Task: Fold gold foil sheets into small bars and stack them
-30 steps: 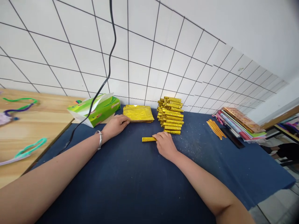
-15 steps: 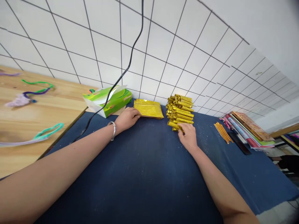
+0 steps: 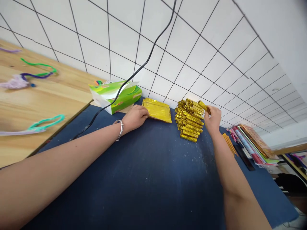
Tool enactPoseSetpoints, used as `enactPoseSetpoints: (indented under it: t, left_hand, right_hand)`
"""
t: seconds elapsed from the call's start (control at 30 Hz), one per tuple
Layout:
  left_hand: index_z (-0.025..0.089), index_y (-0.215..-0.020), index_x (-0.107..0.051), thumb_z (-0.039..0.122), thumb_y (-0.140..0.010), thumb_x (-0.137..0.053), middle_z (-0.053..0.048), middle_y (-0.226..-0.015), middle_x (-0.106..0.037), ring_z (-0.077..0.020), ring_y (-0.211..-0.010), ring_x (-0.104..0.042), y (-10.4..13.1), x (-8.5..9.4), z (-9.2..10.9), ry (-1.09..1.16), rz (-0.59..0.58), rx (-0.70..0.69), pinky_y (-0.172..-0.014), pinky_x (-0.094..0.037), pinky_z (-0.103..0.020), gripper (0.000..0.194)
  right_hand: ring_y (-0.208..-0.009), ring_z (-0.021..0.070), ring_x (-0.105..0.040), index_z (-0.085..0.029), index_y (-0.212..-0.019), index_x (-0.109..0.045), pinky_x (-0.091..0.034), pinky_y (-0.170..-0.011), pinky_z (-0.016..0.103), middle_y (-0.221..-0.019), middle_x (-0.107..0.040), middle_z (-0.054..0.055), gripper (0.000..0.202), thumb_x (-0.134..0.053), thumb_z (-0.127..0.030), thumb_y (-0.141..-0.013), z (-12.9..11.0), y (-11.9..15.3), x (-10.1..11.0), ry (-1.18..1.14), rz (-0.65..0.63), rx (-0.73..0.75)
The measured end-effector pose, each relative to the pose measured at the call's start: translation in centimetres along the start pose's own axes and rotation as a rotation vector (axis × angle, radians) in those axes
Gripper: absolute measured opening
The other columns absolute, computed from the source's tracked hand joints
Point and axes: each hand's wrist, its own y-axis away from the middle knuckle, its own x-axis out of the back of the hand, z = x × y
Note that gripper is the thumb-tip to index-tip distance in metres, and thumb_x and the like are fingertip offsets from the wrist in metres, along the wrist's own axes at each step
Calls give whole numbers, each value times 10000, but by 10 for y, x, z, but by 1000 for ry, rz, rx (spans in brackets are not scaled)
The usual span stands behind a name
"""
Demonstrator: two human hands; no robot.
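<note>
Head view: hands (image 3: 136, 118) (image 3: 213, 119) apart, roll (image 3: 202, 105) by pile edge (image 3: 197, 110)

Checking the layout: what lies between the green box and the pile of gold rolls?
Head view: a flat gold stack, the left hand at its near-left corner.

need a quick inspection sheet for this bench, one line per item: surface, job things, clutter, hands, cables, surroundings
surface: blue cloth, scattered with pale specks; wooden tabletop adjoining at left
job things: stack of gold sheets lying flat; pile of gold rolls to its right
clutter: green box, orange strips, books; fuzzy strips on the wood
hands: left hand at the sheets' near-left edge; right hand pinching one gold roll
cables: black cable crossing in front of the green box; plug or connection: nothing seen
surroundings: white tiled wall behind
</note>
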Motion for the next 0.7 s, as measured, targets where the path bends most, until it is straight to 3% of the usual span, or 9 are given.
enactPoseSetpoints:
  t: [0.13,0.27,0.43,0.57,0.7]
  left_hand:
    - [197,-834,-680,217,-816,-460,-58,-948,-662,-210,-942,-566,0,2,1,11,4,-5,-905,-374,-367,222]
    - [201,-826,-685,235,-812,-466,-59,-929,-665,-215,-936,-567,-1,4,2,22,7,29,-906,-380,-371,222]
    - [195,-834,-683,241,-830,-452,-59,-946,-664,-212,-924,-563,-1,4,3,8,28,21,-897,-381,-366,236]
    - [192,-882,-684,256,-846,-457,-65,-1006,-649,-218,-959,-545,2,5,7,-23,138,49,-897,-378,-372,238]
    - [195,-946,-664,286,-874,-441,-65,-1036,-631,-216,-994,-535,5,12,18,-11,291,101,-902,-387,-363,252]
  right_hand:
    - [-1091,265,-441,-145,-1220,-507,-330,-938,456,-1188,-536,143,437,-399,-146,-797,19,-52,-30,69,-65,-8]
    - [-1097,265,-439,-154,-1181,-538,-336,-929,467,-1190,-544,138,405,-413,-157,-796,21,-56,-34,67,-59,-81]
    - [-1073,241,-481,-207,-1081,-601,-337,-940,455,-1123,-600,89,314,-372,-207,-867,-6,5,-3,-31,40,-52]
    - [-1092,239,-487,-261,-1073,-613,-323,-955,459,-1138,-607,46,287,-422,-200,-868,-50,60,23,-97,-110,142]
    - [-1148,262,-461,-298,-1219,-533,-317,-970,479,-1209,-575,44,380,-446,-184,-866,-102,93,40,-191,-298,303]
